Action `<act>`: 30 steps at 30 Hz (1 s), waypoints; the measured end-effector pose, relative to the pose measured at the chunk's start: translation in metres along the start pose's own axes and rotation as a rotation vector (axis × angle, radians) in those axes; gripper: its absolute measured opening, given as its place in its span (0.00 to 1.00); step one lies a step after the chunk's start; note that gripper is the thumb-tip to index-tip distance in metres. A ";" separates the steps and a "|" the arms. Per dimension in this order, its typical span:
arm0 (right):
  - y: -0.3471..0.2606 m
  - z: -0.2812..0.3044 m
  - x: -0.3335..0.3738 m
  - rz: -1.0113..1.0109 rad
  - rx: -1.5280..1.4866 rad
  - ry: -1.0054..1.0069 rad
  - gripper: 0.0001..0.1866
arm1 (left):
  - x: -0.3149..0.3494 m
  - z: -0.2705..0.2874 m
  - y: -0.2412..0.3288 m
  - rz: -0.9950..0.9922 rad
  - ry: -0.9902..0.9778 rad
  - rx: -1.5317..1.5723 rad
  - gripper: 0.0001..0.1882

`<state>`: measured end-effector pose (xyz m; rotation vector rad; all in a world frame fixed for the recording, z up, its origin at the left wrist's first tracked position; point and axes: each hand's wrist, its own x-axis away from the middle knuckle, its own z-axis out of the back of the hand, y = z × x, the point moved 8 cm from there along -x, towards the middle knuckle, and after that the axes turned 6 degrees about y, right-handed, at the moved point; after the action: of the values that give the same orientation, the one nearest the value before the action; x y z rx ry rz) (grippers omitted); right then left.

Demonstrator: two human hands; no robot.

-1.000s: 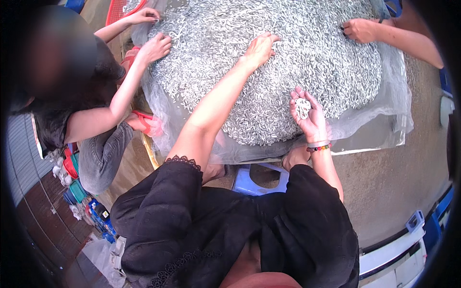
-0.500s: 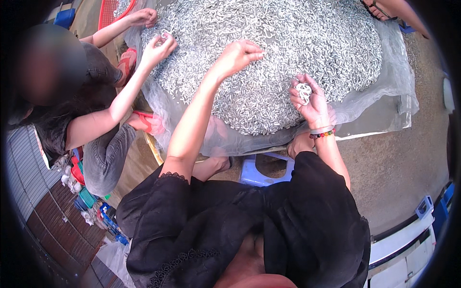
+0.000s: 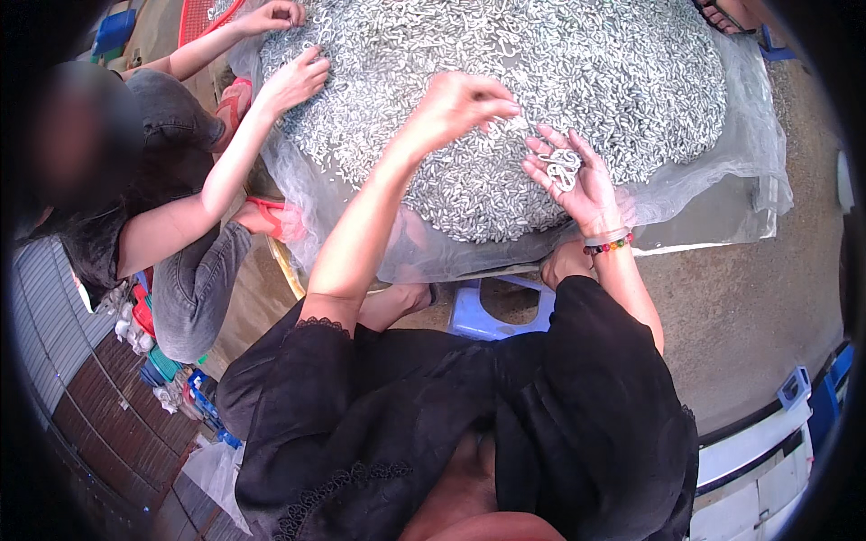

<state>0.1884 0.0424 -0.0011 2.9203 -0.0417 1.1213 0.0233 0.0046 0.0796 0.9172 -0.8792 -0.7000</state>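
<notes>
A broad pile of small silvery-white, dark-striped pieces (image 3: 622,81), perhaps tiny fish, spreads before me on a pale mesh sheet (image 3: 758,149). My right hand (image 3: 586,185) is held palm up over the near right of the pile, fingers half spread. In its palm rests a small bunch of white curled strands (image 3: 561,169). Above the pile, my left hand (image 3: 458,108) is closed in a pinch close to the right hand's fingertips. A small whitish piece (image 3: 520,123) shows at its fingertips; its exact kind is unclear.
At the left, another person's hands (image 3: 296,83) work at the pile's edge. A red basket (image 3: 191,20) stands beyond them. A blue plastic stool (image 3: 469,311) is below the near edge. Someone's sandalled foot (image 3: 726,16) shows at the far right, beside the sheet.
My left hand has moved right, close to my right hand. My right hand has shifted slightly left and opened more around the strands. The other person's near hand has lowered onto the pile.
</notes>
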 end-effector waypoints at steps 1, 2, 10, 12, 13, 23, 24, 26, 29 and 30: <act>0.002 -0.004 0.000 -0.009 -0.022 -0.023 0.24 | 0.005 -0.013 0.018 0.027 -0.103 -0.052 0.10; 0.005 -0.008 0.000 -0.018 -0.044 -0.046 0.24 | 0.001 -0.016 0.025 -0.171 -0.055 -0.192 0.12; -0.005 -0.010 0.003 -0.054 -0.136 -0.141 0.12 | -0.009 -0.007 -0.054 -0.339 0.077 -0.843 0.14; -0.004 -0.001 0.001 -0.044 -0.138 -0.117 0.12 | -0.008 0.005 -0.059 -0.163 0.075 -0.734 0.12; -0.002 0.001 0.001 -0.042 -0.125 -0.105 0.12 | -0.009 0.011 -0.059 -0.082 0.075 -0.677 0.11; 0.006 -0.003 -0.002 -0.025 -0.044 -0.053 0.10 | -0.014 0.034 -0.051 -0.034 0.044 -0.551 0.13; 0.007 -0.003 -0.003 -0.032 -0.035 -0.070 0.10 | -0.013 0.030 -0.056 -0.049 0.053 -0.601 0.13; 0.011 -0.001 -0.005 -0.005 0.078 0.003 0.10 | -0.010 0.028 -0.063 -0.060 0.065 -0.657 0.13; 0.010 0.004 -0.001 0.027 0.211 0.041 0.16 | -0.002 0.022 -0.044 0.114 -0.061 0.185 0.13; 0.015 -0.005 0.000 0.015 0.250 0.039 0.17 | 0.006 0.025 -0.035 0.097 -0.069 0.105 0.14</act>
<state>0.1850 0.0279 0.0029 3.1160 0.0837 1.2725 -0.0012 -0.0251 0.0586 0.9419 -1.0226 -0.6093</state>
